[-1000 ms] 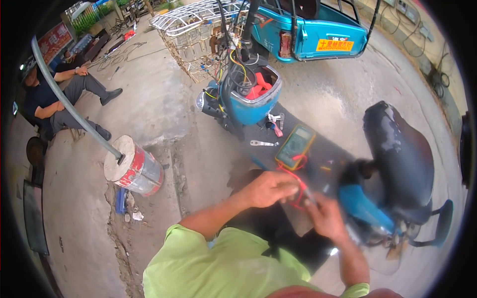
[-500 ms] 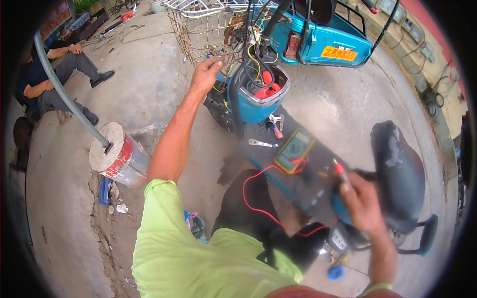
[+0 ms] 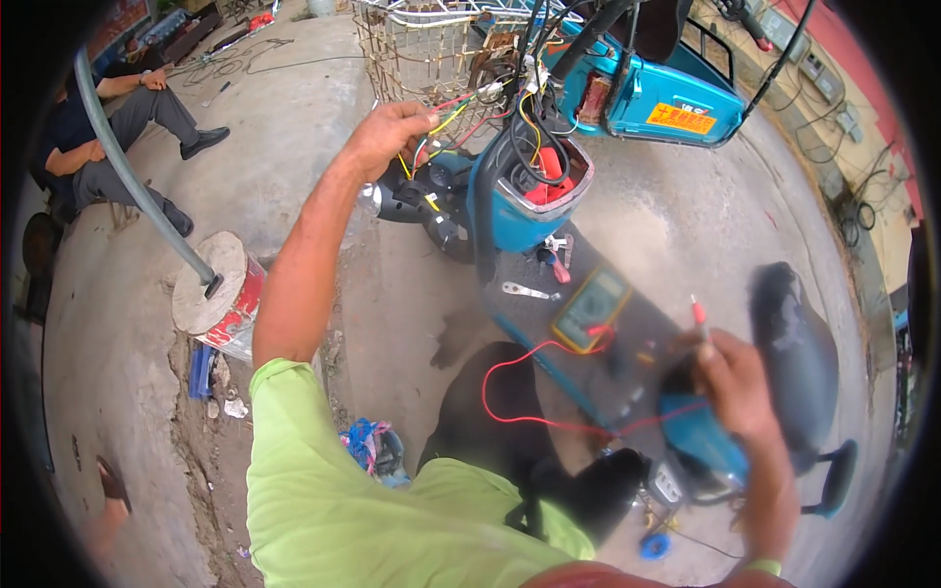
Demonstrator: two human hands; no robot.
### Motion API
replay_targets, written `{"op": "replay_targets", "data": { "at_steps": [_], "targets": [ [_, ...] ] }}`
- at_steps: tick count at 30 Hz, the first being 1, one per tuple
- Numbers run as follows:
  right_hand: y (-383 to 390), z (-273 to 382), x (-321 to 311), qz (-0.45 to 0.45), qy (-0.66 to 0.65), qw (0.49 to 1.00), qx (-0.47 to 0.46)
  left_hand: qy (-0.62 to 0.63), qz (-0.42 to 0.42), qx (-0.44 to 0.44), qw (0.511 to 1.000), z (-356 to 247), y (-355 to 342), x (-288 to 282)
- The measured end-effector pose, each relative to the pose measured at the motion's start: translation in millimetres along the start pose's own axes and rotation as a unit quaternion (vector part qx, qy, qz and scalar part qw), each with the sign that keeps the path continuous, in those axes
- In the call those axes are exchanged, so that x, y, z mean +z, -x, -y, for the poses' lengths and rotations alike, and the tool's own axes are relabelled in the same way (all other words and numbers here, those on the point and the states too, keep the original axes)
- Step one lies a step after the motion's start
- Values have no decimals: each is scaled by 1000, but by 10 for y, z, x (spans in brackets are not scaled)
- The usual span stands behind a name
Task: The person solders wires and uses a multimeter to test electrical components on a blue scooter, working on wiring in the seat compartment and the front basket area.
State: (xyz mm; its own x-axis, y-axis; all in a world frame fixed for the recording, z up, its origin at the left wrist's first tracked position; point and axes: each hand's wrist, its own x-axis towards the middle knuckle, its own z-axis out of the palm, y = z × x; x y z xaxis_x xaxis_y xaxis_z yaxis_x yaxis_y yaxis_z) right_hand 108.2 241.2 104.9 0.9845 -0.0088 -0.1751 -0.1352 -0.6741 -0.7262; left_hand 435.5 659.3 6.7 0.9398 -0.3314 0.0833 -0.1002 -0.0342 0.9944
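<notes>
My left hand (image 3: 392, 137) is closed in a pinch on thin coloured wires (image 3: 461, 116), which run from the open front of a blue electric scooter (image 3: 510, 227). Closed around a red-tipped test probe (image 3: 699, 316), my right hand (image 3: 733, 380) is held above the scooter's rear, beside the black seat (image 3: 792, 333), with the probe's tip pointing up and touching nothing. A red test lead (image 3: 534, 419) loops across my legs. On the dark footboard lies a yellow-framed multimeter (image 3: 592, 306); its display is too blurred to read. A flat metal wrench (image 3: 527, 291) lies near it.
A rusty wire basket (image 3: 407, 54) and a detached-looking blue panel (image 3: 667, 103) are at the scooter's front. To the left stands a concrete-filled drum (image 3: 211, 284) with a grey pole. Another person (image 3: 147, 118) sits far left. A blue tape roll (image 3: 655, 545) lies low right.
My left hand has shifted left, away from the scooter's front, and the wires now stretch out from it. The probe in my right hand points more upright. A blurred foot has appeared at lower left.
</notes>
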Motion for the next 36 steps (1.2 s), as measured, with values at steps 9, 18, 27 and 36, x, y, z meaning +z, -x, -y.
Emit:
{"op": "replay_targets", "data": {
  "at_steps": [9, 18, 27, 36],
  "targets": [
    [-327, 218, -257, -16, -2, 1000, 16, 104, 115, -56, 986, -447, 340, 483],
    [-785, 465, -326, 2, 49, 999, -19, 255, 29, -15, 966, 52, 268, 1012],
    [-1259, 726, 130, 45, 3, 997, -56, 330, -64, 19, 942, 257, 260, 977],
    [-1615, 759, 654, 58, -4, 992, -116, 247, -34, 5, 968, 323, 245, 716]
  ]
}}
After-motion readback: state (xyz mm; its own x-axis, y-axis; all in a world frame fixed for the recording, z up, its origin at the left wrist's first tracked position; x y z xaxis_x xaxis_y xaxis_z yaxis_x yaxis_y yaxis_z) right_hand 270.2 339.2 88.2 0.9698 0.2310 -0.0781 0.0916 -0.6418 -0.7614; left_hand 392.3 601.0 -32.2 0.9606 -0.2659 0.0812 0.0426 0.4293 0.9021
